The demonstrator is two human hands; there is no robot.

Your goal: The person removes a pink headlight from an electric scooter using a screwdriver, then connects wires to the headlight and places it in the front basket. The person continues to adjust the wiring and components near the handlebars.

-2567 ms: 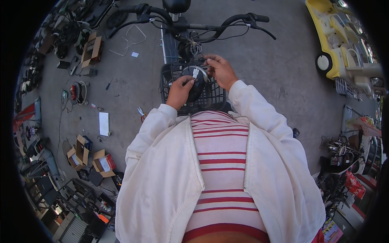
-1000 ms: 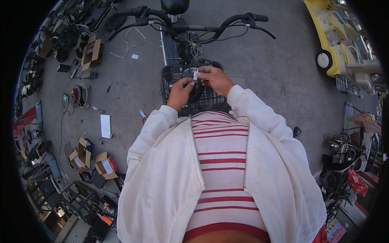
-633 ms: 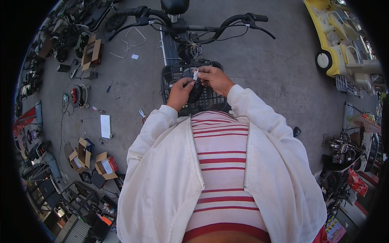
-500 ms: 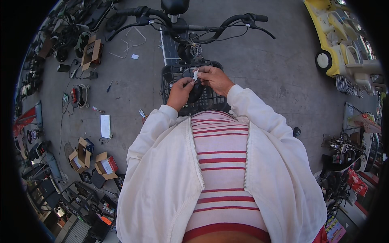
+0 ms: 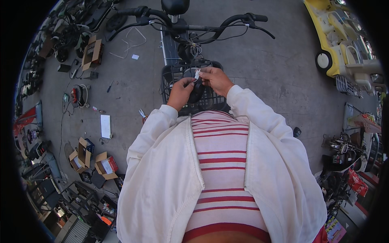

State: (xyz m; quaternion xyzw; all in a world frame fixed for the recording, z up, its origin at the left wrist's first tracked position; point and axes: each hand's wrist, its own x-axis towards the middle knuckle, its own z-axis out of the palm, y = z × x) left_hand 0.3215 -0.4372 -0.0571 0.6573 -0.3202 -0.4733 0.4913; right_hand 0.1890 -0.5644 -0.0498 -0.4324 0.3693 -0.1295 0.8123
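Observation:
Between my hands, above a black basket [image 5: 167,72], is a small white plug connector [image 5: 197,74]. My right hand [image 5: 217,80] pinches it between thumb and fingers. A thin wire [image 5: 193,81] runs from the connector's lower end to my left hand [image 5: 180,93], whose thumb and finger are closed on it. Below the hands, a rounded black part [image 5: 195,95] sits in the basket; what it is I cannot make out. The basket is at the front of a two-wheeler with black handlebars [image 5: 194,28] and a black saddle [image 5: 175,6].
To the left on the grey floor lie a screwdriver [image 5: 110,86], pliers [image 5: 142,115], a white sheet [image 5: 105,126] and an opened cardboard box [image 5: 92,52]. More boxes [image 5: 84,153] stand lower left. A yellow vehicle [image 5: 324,40] is at the far right.
The white connector has tilted and shifted slightly right and up in my right hand. More of the wire shows between the hands. My arms have hardly moved.

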